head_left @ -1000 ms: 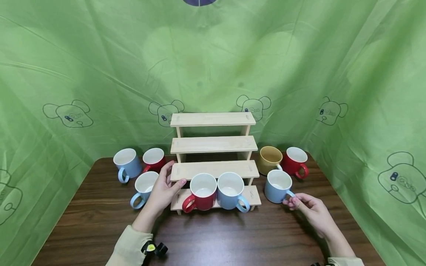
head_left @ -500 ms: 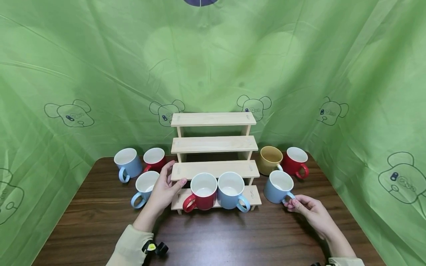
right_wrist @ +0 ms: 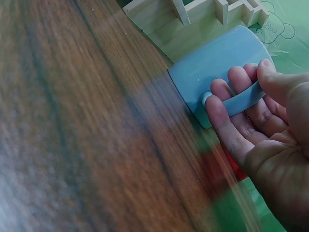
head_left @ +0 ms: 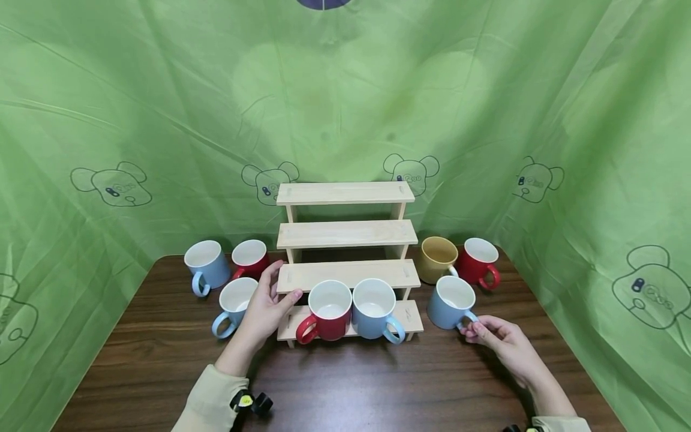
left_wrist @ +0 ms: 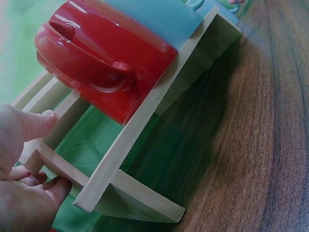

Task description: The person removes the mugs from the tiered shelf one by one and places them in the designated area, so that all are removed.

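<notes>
My left hand [head_left: 266, 309] grips the left end of a four-step wooden shelf [head_left: 345, 275] at its second-lowest board. The thumb lies on top and the fingers reach under the board, as the left wrist view shows. On the lowest board stand a red mug [head_left: 330, 318] and a light blue mug [head_left: 373, 318], side by side, handles toward me. My right hand [head_left: 499, 342] holds another light blue mug [head_left: 450, 306] by its handle, to the right of the shelf. This mug tilts a little to the left; whether its base touches the table is unclear.
Behind the held mug stand a yellow mug [head_left: 436, 267] and a red mug [head_left: 477, 264]. Left of the shelf are two light blue mugs, one farther back [head_left: 213, 270] and one nearer [head_left: 235, 303], plus a red mug [head_left: 251, 261]. Green cloth [head_left: 345, 108] surrounds the dark wooden table [head_left: 351, 390].
The right hand's light blue mug has gone from upright to a slight leftward tilt, its handle turning a little with the fingers. The left hand and the shelf have stayed put.
</notes>
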Motion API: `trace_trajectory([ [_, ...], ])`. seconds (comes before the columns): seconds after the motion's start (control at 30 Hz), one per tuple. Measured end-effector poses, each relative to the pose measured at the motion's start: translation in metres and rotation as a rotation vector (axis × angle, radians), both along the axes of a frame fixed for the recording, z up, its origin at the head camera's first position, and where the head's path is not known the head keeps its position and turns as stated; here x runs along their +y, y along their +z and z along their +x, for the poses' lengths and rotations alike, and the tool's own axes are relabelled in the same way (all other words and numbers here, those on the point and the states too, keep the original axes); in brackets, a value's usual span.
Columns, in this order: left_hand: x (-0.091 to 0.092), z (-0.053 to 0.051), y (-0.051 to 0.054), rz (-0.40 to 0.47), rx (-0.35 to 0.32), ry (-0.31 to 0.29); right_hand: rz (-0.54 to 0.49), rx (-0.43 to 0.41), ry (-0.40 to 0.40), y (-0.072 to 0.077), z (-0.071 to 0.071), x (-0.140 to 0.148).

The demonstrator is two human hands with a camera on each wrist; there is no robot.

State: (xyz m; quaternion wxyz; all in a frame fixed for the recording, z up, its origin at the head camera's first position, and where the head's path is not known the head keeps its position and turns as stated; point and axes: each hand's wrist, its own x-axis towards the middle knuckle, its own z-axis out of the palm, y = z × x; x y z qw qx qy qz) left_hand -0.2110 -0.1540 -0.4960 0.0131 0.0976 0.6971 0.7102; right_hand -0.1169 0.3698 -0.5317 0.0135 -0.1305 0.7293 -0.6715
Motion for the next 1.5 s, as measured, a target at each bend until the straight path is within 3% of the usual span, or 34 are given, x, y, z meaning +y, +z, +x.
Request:
trace_trajectory([
  [0.5, 0.000, 0.000, 0.001, 0.009, -0.006, 0.001, -0.002, -0.022, -0.012, 0.004, 0.001, 0.000],
  [0.67, 0.000, 0.002, 0.001, 0.017, -0.011, 0.001, 0.123, -0.042, -0.155, 0.019, 0.003, 0.000],
  [0.87, 0.001, 0.002, 0.000, 0.036, -0.004, -0.005, 0.397, 0.086, -0.357, 0.051, 0.008, -0.002],
  [0.97, 0.001, 0.002, 0.000, 0.039, -0.002, -0.005, 0.417, 0.119, -0.415, 0.068, 0.011, -0.010],
  [1.1, 0.001, 0.002, 0.000, 0.034, -0.003, -0.003, 0.376, 0.169, -0.409, 0.086, 0.014, -0.025],
  [1.23, 0.001, 0.002, 0.001, 0.026, -0.005, -0.003, 0.356, 0.237, -0.343, 0.099, 0.018, -0.042],
  [1.33, 0.001, 0.002, 0.001, 0.023, -0.006, -0.002, 0.340, 0.273, -0.278, 0.103, 0.018, -0.055],
  [1.5, 0.001, 0.002, 0.001, 0.023, 0.000, -0.001, 0.290, 0.263, -0.188, 0.102, 0.013, -0.070],
])
